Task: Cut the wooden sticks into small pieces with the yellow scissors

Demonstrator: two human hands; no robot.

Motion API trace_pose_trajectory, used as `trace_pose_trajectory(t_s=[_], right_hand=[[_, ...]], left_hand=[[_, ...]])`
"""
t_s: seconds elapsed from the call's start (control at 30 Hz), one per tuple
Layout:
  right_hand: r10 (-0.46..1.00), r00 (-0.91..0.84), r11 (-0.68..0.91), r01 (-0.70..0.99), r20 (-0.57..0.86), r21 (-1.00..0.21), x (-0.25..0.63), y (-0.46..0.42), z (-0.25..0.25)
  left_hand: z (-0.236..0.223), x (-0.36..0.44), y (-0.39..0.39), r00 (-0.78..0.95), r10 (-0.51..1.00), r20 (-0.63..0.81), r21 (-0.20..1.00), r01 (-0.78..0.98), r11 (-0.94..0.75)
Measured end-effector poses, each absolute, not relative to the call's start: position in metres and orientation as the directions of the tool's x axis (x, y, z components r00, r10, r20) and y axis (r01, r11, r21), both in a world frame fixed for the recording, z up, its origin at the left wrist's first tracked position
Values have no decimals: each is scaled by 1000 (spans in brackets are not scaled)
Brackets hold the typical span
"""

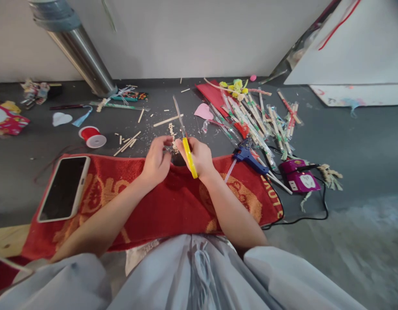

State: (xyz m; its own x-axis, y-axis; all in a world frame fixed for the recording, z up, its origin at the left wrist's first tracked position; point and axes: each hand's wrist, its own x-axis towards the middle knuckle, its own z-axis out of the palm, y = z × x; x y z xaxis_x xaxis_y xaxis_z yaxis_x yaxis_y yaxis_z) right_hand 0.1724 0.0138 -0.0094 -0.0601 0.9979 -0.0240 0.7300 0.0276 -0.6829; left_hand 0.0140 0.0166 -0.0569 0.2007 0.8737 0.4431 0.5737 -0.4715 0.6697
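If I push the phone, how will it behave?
The phone likely stays rigid: it looks like a flat slab. Probably won't roll or tip, lying screen-up on the red towel. It might drag the cloth, which looks soft and fuzzy.

Red terry-cloth towel with orange pattern (178,206): capital letters "LOV" in yellow-orange, running along the right edge; remainder of line unclear. Large orange lettering, left portion of same towel: partly covered, not legible with certainty. Purple box-shaped electrical unit (290,171): white emblem and small gold marking on its surfaces, wording too small to read.
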Motion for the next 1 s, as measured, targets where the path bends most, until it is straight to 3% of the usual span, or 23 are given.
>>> trace_pose_trajectory(t_s=[0.1,0.17,0.27,0.4,0.6,1.0], right_hand=[[999,-31,9,821,-29,-571,172,15,-8],[999,-45,33,846,-10,-533,171,16,-9],[996,-85,82,867,16,-491,171,15,-12],[990,-131,144,870,60,-471,171,13,-17],[974,-204,225,852,96,-474,172,11,-20],[950,-233,311,784,209,-537,177,13,-31]], left_hand=[[-54,6,22,-50,871,489,721,586,-370],[-48,0,25,-86,828,555,672,633,-384],[-37,-7,27,49,776,629,492,748,-445],[-34,-11,29,183,787,590,328,836,-440],[-43,-17,33,204,785,585,254,873,-417],[-43,-19,32,304,757,579,220,835,-504]])
